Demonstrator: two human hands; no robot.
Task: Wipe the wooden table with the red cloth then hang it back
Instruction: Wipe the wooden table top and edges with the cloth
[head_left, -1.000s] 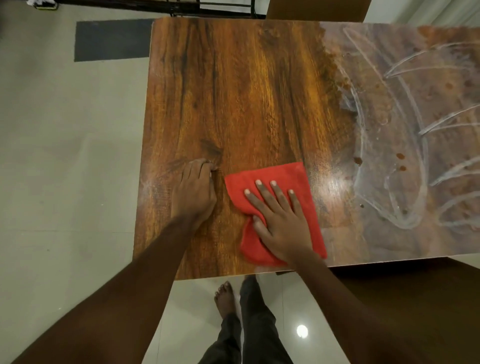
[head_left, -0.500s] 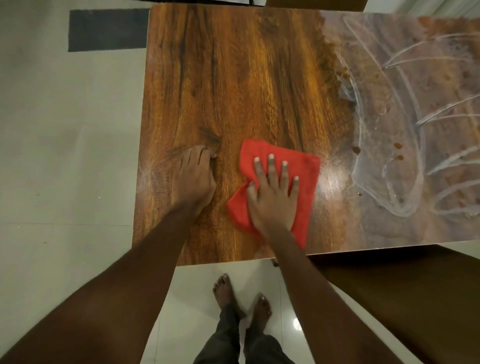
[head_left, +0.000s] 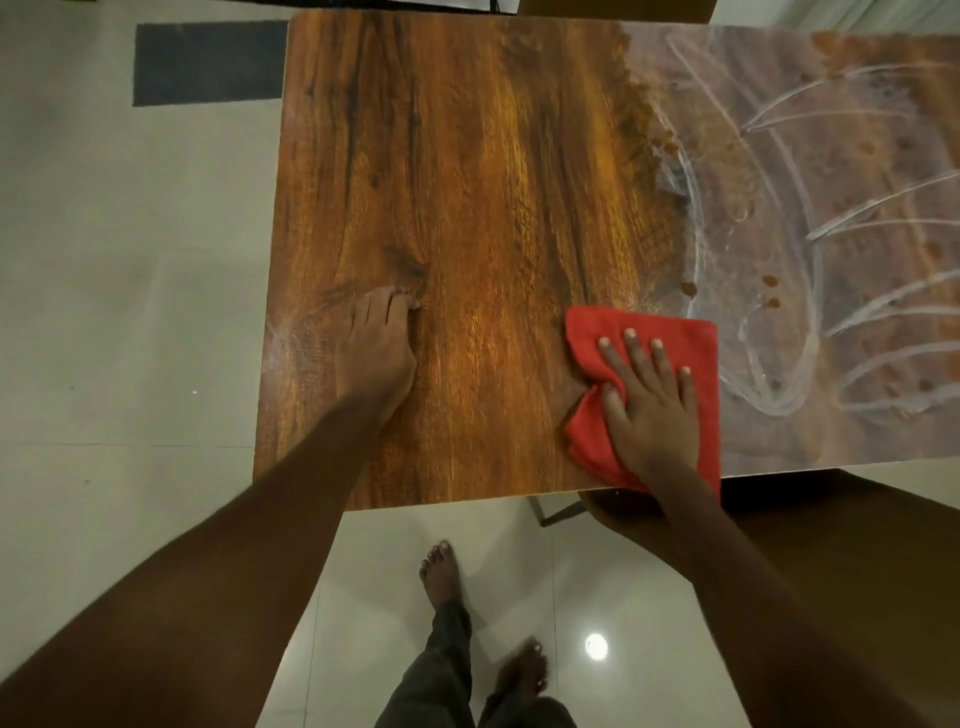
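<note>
Since the flat right hand (head_left: 649, 410) has slid the red fabric cloth (head_left: 675, 338) rightward, the left hand (head_left: 382, 358) resting empty, wiping reaches the smeared half (head_left: 831, 208) of the brown wooden surface (head_left: 467, 182).

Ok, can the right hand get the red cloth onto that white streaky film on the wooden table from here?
Probably yes. The right hand presses the red cloth flat on the brown wooden table, its edge right beside the white streaky film, and nothing stands between them.
</note>
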